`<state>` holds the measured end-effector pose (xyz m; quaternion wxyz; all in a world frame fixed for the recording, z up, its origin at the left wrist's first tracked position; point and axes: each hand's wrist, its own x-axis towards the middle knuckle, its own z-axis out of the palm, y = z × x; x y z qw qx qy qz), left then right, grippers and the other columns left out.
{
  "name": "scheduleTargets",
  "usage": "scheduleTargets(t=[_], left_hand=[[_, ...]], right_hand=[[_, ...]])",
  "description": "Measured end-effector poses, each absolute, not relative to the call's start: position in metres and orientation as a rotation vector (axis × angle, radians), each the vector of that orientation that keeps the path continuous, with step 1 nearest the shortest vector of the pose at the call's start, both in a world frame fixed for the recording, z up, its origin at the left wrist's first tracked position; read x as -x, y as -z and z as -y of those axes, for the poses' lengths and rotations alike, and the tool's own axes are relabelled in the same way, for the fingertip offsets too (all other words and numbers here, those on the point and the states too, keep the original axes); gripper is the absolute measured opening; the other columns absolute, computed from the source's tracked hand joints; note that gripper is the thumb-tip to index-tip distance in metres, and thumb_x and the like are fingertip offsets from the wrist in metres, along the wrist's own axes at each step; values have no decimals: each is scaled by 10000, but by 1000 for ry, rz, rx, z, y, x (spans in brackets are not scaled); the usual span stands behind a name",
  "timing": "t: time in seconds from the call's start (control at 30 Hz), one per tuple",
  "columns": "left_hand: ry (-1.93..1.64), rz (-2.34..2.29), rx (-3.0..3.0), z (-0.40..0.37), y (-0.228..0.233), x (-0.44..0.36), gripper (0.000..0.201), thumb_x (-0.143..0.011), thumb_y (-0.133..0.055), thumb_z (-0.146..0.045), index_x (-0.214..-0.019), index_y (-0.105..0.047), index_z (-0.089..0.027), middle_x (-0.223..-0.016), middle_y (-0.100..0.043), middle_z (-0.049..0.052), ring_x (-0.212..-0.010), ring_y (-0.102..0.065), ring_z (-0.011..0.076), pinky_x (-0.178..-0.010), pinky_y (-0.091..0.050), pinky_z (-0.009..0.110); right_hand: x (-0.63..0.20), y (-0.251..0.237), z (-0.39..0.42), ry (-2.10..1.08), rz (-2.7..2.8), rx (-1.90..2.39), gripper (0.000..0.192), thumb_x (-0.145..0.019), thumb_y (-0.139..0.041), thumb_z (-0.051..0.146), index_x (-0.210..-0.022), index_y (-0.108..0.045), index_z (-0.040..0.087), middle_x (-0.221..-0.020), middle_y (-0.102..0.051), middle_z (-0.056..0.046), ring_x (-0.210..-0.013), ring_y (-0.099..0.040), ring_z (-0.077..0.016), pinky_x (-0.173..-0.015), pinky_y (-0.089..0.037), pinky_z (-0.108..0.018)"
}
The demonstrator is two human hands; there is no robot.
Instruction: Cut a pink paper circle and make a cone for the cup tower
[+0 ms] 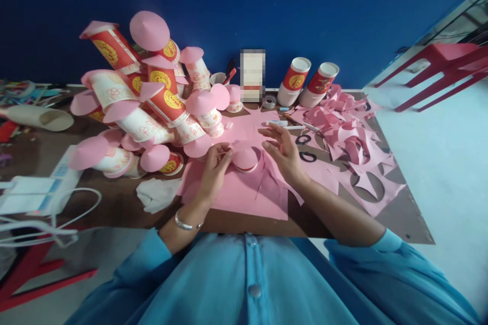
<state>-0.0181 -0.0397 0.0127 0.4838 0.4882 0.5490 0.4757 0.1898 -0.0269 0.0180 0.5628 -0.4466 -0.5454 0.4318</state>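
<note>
A pink paper cone (245, 155) sits like a roof on a short paper cup, whose red band (249, 168) shows just below the brim. My left hand (215, 165) is at the cone's left edge with fingers bent and thumb toward the brim; whether it touches is hard to tell. To the right, my right hand (284, 152) is held open, its fingers spread and apart from the cone. Beneath lie pink paper sheets (236, 198), with cut strips (272, 175) beside the cup.
Many cone-topped paper cups (152, 106) pile up at left. Two stacks of red-and-white cups (295, 81) stand at the back. Pink scraps (354, 137) cover the right side, near black-handled scissors (307, 156). White tissue (156, 194) and a white cable (82, 190) lie front left.
</note>
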Motion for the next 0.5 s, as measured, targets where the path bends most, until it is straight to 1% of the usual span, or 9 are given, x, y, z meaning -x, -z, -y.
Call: scheduleTargets(t=[0.03, 0.1, 0.17, 0.2, 0.27, 0.33, 0.4, 0.5], left_hand=[[-1162, -1357, -1273, 45, -12, 19, 425, -925, -671, -526, -1230, -599, -238, -1198, -673, 80, -1083, -673, 199, -940, -576, 344], [-1155, -1350, -1428, 56, -10, 20, 500, -968, -630, -505, -1386, -517, -254, -1421, -594, 126, -1279, -616, 237, -1083, -528, 407], [-1144, -1347, -1595, 64, -10, 21, 600, -998, -590, -501, -1512, -405, -255, -1566, -482, 162, -1421, -527, 276, -1164, -478, 462], [-1137, -1357, -1684, 67, -10, 22, 646, -1008, -575, -500, -1560, -348, -252, -1618, -424, 174, -1481, -469, 293, -1195, -449, 487], [-1105, -1384, -1872, 68, -14, 22, 711, -1023, -557, -487, -1622, -254, -254, -1689, -327, 174, -1566, -347, 307, -1252, -380, 515], [-1072, -1373, -2056, 63, -19, 21, 723, -1037, -539, -464, -1648, -210, -264, -1716, -292, 157, -1600, -281, 296, -1289, -323, 517], [-1050, -1302, -2198, 53, -25, 20, 685, -1053, -515, -436, -1650, -222, -275, -1716, -310, 138, -1604, -274, 277, -1306, -295, 512], [-1031, -1168, -2305, 36, -28, 16, 613, -1066, -493, -410, -1628, -295, -268, -1697, -358, 129, -1611, -258, 273, -1306, -287, 532]], right_hand=[[-192, -16, 25, -1063, 1214, 1080, 537, -893, -753, 501, -1320, -526, 267, -1224, -723, -101, -1182, -674, -238, -979, -539, -420], [-196, -13, 24, -1193, 1100, 1145, 517, -837, -791, 534, -1207, -573, 246, -977, -732, -45, -930, -699, -203, -821, -552, -364], [-199, -13, 27, -1322, 1034, 1207, 455, -815, -793, 569, -1048, -623, 217, -790, -682, 0, -726, -640, -160, -708, -516, -323], [-199, -14, 29, -1377, 1019, 1228, 433, -814, -785, 585, -962, -639, 205, -738, -659, 9, -672, -606, -143, -676, -495, -310], [-198, -18, 36, -1462, 1010, 1242, 437, -810, -780, 606, -841, -658, 188, -694, -636, 10, -632, -567, -126, -647, -464, -294], [-196, -23, 41, -1524, 1008, 1218, 460, -789, -795, 622, -783, -667, 180, -681, -630, 8, -623, -561, -121, -639, -452, -286], [-193, -26, 43, -1569, 1015, 1178, 480, -764, -812, 633, -758, -670, 175, -681, -638, 4, -617, -571, -122, -635, -449, -283], [-189, -29, 43, -1598, 1014, 1150, 493, -721, -846, 632, -762, -683, 168, -681, -654, -1, -607, -581, -123, -627, -451, -281]])
